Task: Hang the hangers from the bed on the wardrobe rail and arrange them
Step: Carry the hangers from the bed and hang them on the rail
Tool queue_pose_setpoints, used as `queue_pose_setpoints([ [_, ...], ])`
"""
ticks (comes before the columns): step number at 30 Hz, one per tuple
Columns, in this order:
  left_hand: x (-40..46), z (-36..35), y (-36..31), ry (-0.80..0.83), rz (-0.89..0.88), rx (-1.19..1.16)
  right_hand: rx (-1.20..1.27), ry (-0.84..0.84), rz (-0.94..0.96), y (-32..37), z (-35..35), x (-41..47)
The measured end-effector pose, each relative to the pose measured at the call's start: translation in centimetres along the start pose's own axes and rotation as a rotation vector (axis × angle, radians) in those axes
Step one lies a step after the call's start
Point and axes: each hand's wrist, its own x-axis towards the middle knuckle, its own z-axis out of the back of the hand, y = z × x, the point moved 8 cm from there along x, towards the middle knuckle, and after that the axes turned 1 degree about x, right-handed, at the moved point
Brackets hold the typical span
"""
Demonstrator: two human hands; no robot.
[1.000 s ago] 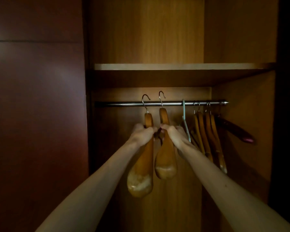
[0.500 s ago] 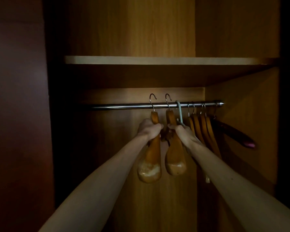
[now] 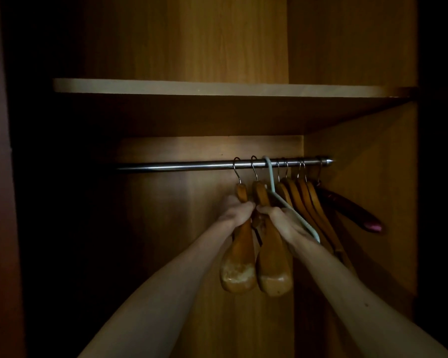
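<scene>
While both arms reach up and fwd into the wardrobe, forearms converging toward the middle, each hand grips one broad wooden hanger just below its neck. L hand (image 3: 237,211) is curled shut round the left wooden hanger (image 3: 238,267), knuckles toward the camera, wrist roughly in line w/ the forearm. R hand (image 3: 282,220) is closed on the right wooden hanger (image 3: 273,270), fingers wrapped over its front edge, wrist bent slightly inward. Knuckles of the two hands nearly touch; can't tell if they actually do.

Both held hangers have their metal hooks over the rail (image 3: 181,166), side by side, bodies hanging down w/ the wide shoulder ends toward the camera. Just right of them a thin pale blue hanger (image 3: 272,179) also sits on the rail, its arm slanting down behind the R hand and touching or passing very close to it. Further right, a bunch of slim wooden hangers (image 3: 308,200) hangs packed together, then a dark hanger (image 3: 352,211) w/ a pinkish tip at the rail's far right end, angled out toward the side wall.

Left half of the rail is bare metal. Shelf (image 3: 192,86) spans the wardrobe above the rail. Lighting is dim, left side nearly black.
</scene>
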Motion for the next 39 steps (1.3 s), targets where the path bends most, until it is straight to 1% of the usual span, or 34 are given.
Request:
queue_pose_setpoints([
  [5,0.0,-1.2,0.8,-0.026,-0.014,0.000,0.051,0.024,-0.015,-1.4,0.1,-0.3],
  [11,0.0,-1.5,2.1,-0.080,0.047,-0.107,0.117,0.031,-0.022,-2.1,-0.1,-0.7],
  [15,-1.0,-1.8,3.5,-0.083,0.058,-0.247,0.152,0.051,-0.026,-2.9,-0.2,-2.1],
  [19,-3.0,-1.7,7.2,-0.171,0.085,-0.424,0.269,0.095,-0.007,-4.6,-0.1,-5.2],
  [21,-5.1,-1.5,9.2,-0.256,0.034,-0.530,0.282,0.081,0.025,-5.5,0.2,-7.3],
  [23,-7.5,-1.4,11.2,-0.342,-0.054,-0.532,0.235,0.056,0.061,-6.6,0.5,-9.4],
  [24,-8.6,-2.0,12.9,-0.368,-0.051,-0.524,0.231,0.044,0.067,-7.6,0.5,-10.4],
  [26,-10.0,-4.1,16.9,-0.366,0.045,-0.506,0.242,-0.002,0.107,-9.6,1.0,-12.3],
  [28,-11.6,-8.1,22.3,-0.265,0.216,-0.474,0.209,-0.078,0.128,-12.9,1.7,-14.3],
  [29,-12.7,-10.4,24.8,-0.165,0.274,-0.412,0.179,-0.109,0.110,-14.9,1.9,-15.2],
  [31,-15.8,-15.9,29.5,0.114,0.380,-0.247,0.065,-0.105,0.003,-20.6,1.9,-16.9],
  [33,-20.3,-21.1,33.5,0.396,0.461,-0.123,-0.089,-0.030,-0.173,-27.8,1.3,-18.9],
  [36,-27.5,-27.1,38.6,0.745,0.519,0.031,-0.251,0.093,-0.429,-38.4,1.0,-24.0],
  [39,-35.0,-31.4,43.8,1.074,0.592,0.216,-0.340,0.125,-0.717,-46.9,2.3,-30.8],
])
